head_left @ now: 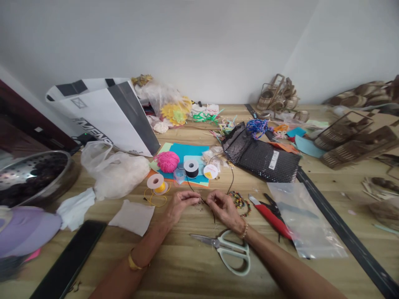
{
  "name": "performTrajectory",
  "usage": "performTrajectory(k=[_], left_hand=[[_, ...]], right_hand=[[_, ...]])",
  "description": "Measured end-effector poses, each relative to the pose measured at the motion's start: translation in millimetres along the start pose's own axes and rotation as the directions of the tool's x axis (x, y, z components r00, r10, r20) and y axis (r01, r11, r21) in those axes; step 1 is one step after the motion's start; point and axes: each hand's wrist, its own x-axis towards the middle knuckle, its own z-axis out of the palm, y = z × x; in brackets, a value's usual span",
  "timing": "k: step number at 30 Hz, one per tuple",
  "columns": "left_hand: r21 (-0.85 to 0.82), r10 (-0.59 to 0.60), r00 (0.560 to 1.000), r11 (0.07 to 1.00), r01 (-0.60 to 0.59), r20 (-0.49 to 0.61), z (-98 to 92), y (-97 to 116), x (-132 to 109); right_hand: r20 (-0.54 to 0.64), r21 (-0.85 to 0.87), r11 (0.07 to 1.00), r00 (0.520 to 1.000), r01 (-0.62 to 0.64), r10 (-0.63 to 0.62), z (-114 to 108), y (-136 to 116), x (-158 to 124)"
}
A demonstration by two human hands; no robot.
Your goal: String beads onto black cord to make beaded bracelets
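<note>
Both my hands meet over the middle of the wooden table, pinching a thin black cord [214, 216]. My left hand [184, 204] has thumb and fingertips closed at the cord's left part. My right hand [223, 207] pinches it a little to the right, and a loose end hangs below. Another stretch of cord runs up toward a spool of black cord [191, 168]. Tiny beads lie scattered under my fingertips. A multicoloured beaded strand [245, 203] lies coiled just right of my right hand. Light green scissors [229, 249] rest below, blades pointing left.
A yellow thread spool [157, 184] and pink yarn ball [167, 161] sit left of the black spool. To the right lie a red-handled cutter [271, 218], a clear plastic bag [308, 220] and a black padded envelope [262, 155]. A phone [70, 259] lies front left.
</note>
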Motion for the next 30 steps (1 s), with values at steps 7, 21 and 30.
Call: performTrajectory(k=[7, 21, 30], left_hand=[[-0.009, 0.034, 0.999, 0.999, -0.034, 0.012, 2.1, 0.8, -0.3], [-0.07, -0.004, 0.997, 0.998, 0.009, 0.071, 3.0, 1.0, -2.0], [0.091, 0.004, 0.999, 0.996, -0.008, 0.041, 0.2, -2.6, -1.0]], right_hand=[[0.062, 0.011, 1.0, 0.998, 0.015, -0.016, -0.1, -4.7, -0.4], [0.074, 0.005, 0.998, 0.995, 0.068, -0.068, -0.7, -4.2, -0.4], [0.07, 0.01, 0.997, 0.995, 0.075, -0.075, -0.3, -4.0, -0.9]])
